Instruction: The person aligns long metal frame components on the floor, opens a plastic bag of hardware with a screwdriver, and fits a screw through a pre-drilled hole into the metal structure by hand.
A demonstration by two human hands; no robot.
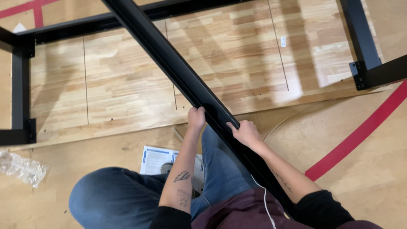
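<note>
Below, a wooden tabletop [127, 85] lies flat on the floor [373, 169] inside a black metal frame [19, 85]. Across it slants a long black metal beam [178, 68], running toward the person's lap. The left hand [196, 118] and right hand [245, 132] each keep a closed grip on the beam. A paper booklet [154, 159] lies beside the knee.

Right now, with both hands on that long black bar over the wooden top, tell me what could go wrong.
1. The long black bar runs well beyond the left hand and right hand, both gripping near its lower end; the far end could swing or drop onto the wooden top and dent it.
2. The fingers wrap its edge and might get pinched against the black frame.
3. The instruction sheet beside the knee could slide underfoot.
</note>
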